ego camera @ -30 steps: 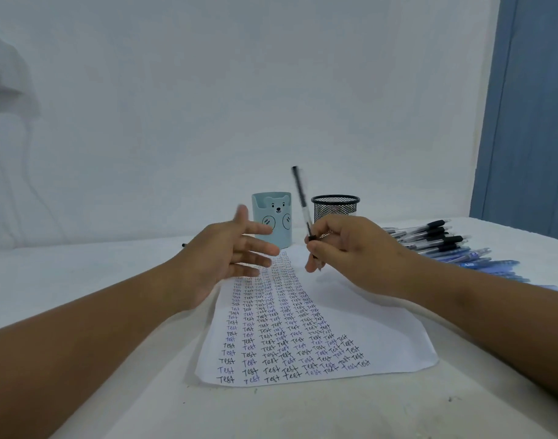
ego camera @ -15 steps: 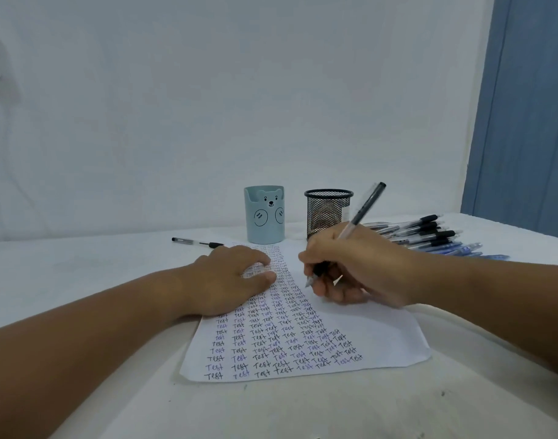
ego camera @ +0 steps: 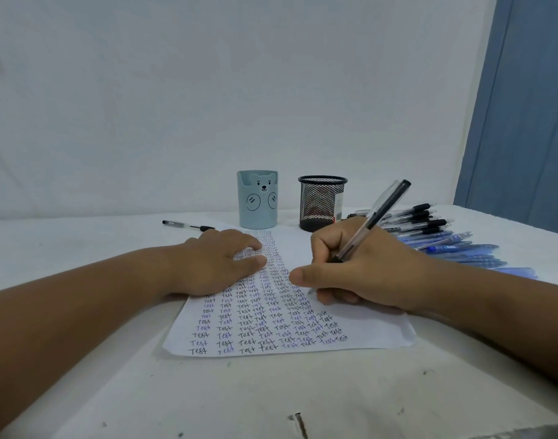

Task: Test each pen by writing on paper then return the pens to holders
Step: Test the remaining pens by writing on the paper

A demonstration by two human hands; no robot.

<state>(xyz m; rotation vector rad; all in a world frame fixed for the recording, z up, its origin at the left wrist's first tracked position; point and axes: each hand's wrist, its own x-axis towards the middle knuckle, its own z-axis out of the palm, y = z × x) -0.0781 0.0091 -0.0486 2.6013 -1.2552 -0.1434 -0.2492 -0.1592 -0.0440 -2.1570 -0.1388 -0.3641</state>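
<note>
A white sheet of paper covered in rows of the word "Test" lies in front of me. My right hand grips a clear pen with a black cap, its tip down on the sheet. My left hand rests flat on the paper's upper left part, fingers spread. Behind the sheet stand a pale blue bear holder and a black mesh holder. A pile of black and blue pens lies to the right.
A single black pen lies on the white table left of the bear holder. A white wall is behind; a blue door or panel stands at the far right. The table's front edge is near the bottom right.
My left hand came down from the air onto the paper. My right hand lowered the pen from upright to a writing slant and moved down the sheet.
</note>
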